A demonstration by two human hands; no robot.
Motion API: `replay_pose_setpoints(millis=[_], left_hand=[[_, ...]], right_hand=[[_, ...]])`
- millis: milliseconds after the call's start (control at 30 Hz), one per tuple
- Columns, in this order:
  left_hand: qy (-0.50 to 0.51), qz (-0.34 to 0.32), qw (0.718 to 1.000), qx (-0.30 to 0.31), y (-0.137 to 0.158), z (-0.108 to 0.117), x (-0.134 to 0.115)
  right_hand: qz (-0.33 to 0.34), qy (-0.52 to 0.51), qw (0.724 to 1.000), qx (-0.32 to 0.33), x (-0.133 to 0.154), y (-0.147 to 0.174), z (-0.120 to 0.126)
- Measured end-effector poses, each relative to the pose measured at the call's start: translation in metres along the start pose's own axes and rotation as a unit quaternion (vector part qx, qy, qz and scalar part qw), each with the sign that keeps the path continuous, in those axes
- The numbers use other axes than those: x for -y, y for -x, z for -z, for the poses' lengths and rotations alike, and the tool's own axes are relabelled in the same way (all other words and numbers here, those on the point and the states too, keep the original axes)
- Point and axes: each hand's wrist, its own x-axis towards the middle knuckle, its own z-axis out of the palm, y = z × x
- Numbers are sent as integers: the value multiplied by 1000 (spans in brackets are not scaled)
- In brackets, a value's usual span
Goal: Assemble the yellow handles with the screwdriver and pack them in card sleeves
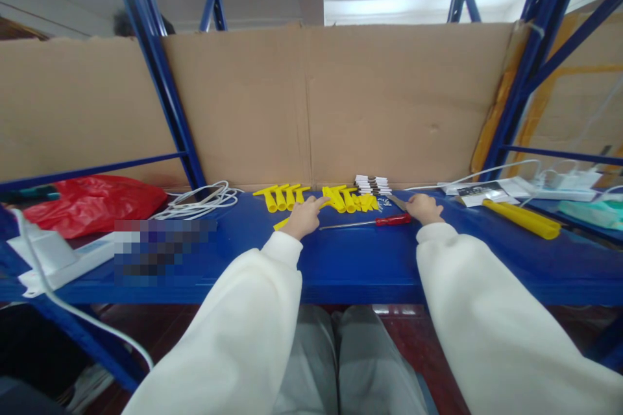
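Note:
My left hand point(304, 217) is closed around a yellow plastic T-shaped piece point(281, 224), one end of which sticks out left of the palm. Its fingertips reach toward a group of similar yellow pieces point(346, 200). Four fingers are not all visible. My right hand point(425, 209) pinches at a thin greyish strip point(400, 202), whose kind I cannot make out. Just below lies a red-handled screwdriver point(393, 220), its shaft pointing left. More yellow T-shaped pieces point(281, 198) stand in a row behind my left hand. Small silver bits point(384, 203), seemingly screws, lie near small yellow parts point(367, 202).
A stack of white and black parts point(372, 185) sits against the cardboard wall point(389, 104). On the right are a yellow tube-like piece point(523, 218) and a power strip point(569, 193). Leftward lie a coiled white cable point(204, 200), red bag point(102, 201) and another power strip point(97, 253).

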Motion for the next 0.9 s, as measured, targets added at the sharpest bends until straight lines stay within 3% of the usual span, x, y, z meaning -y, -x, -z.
replay_pose_setpoints(millis=[100, 433, 633, 900], left_hand=[[-11, -9, 1000, 10, 0, 0, -1], [-23, -26, 999, 35, 2, 0, -3], [-38, -35, 998, 32, 3, 1, -4], [-28, -40, 999, 18, 2, 0, -3]], right_hand=[[-78, 79, 993, 40, 2, 2, 3], [-110, 120, 985, 57, 27, 14, 15], [-141, 45, 988, 36, 29, 12, 16], [-159, -116, 979, -61, 33, 8, 19]])
